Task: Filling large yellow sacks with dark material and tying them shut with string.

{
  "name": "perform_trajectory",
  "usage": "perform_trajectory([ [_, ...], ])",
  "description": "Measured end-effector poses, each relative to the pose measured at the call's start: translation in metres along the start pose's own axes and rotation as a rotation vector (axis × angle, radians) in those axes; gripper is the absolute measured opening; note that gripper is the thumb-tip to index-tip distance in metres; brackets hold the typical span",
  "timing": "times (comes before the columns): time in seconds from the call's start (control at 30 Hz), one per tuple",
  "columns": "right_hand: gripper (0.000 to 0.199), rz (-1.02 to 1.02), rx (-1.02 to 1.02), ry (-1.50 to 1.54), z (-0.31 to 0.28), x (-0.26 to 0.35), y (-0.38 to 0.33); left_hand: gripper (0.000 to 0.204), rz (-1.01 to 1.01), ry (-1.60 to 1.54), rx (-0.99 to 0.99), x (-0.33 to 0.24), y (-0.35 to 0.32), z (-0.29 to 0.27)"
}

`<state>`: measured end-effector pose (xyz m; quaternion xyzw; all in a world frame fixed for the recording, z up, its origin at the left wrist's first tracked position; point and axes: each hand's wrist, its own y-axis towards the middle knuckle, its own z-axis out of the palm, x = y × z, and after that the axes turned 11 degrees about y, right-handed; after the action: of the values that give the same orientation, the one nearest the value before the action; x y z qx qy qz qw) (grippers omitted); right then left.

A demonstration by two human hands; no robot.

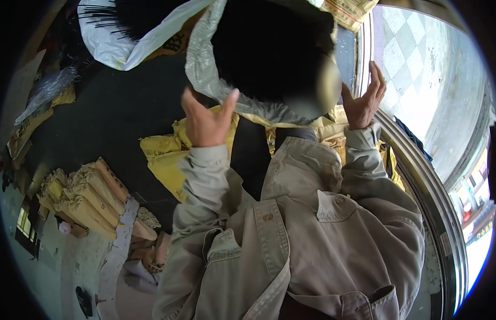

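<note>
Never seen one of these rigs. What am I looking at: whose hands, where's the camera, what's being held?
No robot here: these are a person's bare hands, in the sleeves of a grey-beige jacket. The single picture comes from the left of two fisheye cameras worn on the head, looking down, so straight edges bend near the rim.

The left hand and right hand are spread open on either side of a greyish plastic bag with a dark mass inside, too black to identify. Neither hand grips it; whether they touch it is unclear.

Yellow sacks lie on the dark floor. Upper left, a white plastic bag holds thin black bristles; lower left are brown paper packages.
</note>
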<state>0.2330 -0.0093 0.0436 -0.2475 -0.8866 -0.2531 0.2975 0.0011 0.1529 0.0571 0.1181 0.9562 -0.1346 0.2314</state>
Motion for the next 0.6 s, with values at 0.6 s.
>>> perform_trajectory([
  [0.6,0.031,0.575,-0.182,0.214,0.052,-0.1,-0.082,0.024,0.333,-0.142,0.569,0.05,-0.054,0.025],
])
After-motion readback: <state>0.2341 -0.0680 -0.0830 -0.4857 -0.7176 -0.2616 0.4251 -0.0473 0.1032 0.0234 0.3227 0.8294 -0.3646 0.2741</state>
